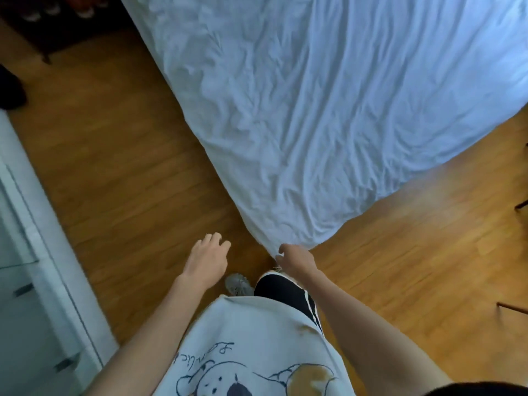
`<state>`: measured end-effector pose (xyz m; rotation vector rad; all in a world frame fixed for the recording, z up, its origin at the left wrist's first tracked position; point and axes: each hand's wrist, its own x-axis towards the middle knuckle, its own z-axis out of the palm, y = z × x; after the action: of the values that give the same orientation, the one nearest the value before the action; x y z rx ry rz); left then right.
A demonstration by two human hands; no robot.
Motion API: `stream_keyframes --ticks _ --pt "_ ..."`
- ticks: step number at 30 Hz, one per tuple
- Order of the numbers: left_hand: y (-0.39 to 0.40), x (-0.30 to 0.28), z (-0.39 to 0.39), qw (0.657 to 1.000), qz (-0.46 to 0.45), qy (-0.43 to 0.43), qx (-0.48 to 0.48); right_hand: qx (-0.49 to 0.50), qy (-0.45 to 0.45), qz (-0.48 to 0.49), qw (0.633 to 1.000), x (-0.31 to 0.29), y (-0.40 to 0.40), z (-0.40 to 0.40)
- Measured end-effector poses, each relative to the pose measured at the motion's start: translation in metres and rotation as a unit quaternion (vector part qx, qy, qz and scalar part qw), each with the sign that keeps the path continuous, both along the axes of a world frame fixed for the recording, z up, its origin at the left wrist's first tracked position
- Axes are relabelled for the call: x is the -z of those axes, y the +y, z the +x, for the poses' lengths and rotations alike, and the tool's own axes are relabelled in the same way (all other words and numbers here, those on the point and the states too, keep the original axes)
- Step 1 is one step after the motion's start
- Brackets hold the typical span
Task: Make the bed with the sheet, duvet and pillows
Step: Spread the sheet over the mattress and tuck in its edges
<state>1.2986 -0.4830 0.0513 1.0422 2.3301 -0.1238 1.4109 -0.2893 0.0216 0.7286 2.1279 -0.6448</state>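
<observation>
A wrinkled white sheet [314, 110] covers the bed and fills the upper right of the view, its near corner hanging down toward me. My right hand [297, 260] is at that corner, fingers curled against the fabric's lowest point. Whether it pinches the sheet is hard to tell. My left hand [207, 257] hovers over the floor just left of the corner, fingers spread and holding nothing. No duvet or pillows are in view.
Wooden floor [120, 167] runs along the bed's left side and foot. White cabinets with small handles [31, 281] line the left edge. Dark furniture [43, 32] stands at the top left. Dark chair legs [518, 204] show at the right edge. My foot [238, 284] is below the hands.
</observation>
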Motion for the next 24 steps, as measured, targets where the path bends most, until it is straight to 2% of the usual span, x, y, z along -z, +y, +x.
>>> stream_keyframes --ticks 6,12,18,20,22,24 --pt "-0.054 -0.047 -0.056 0.993 0.046 0.0 -0.109 0.065 0.009 -0.013 0.998 -0.042 -0.03 -0.046" --pt "-0.093 -0.044 -0.121 0.967 0.037 -0.078 -0.238 0.018 0.007 -0.013 1.0 -0.047 -0.054 -0.13" --pt "-0.124 -0.025 -0.202 0.956 -0.033 -0.132 -0.261 -0.022 -0.004 -0.051 0.998 -0.03 -0.082 -0.229" --pt "-0.131 -0.031 -0.235 0.95 -0.065 -0.141 -0.27 -0.001 -0.007 -0.067 0.998 -0.028 -0.086 -0.267" --pt "-0.139 -0.039 -0.274 0.947 -0.079 -0.139 -0.277 0.027 0.015 -0.059 0.998 -0.033 -0.085 -0.317" --pt "-0.148 -0.049 -0.319 0.948 -0.077 -0.128 -0.282 -0.007 0.037 -0.052 0.998 -0.044 -0.083 -0.372"
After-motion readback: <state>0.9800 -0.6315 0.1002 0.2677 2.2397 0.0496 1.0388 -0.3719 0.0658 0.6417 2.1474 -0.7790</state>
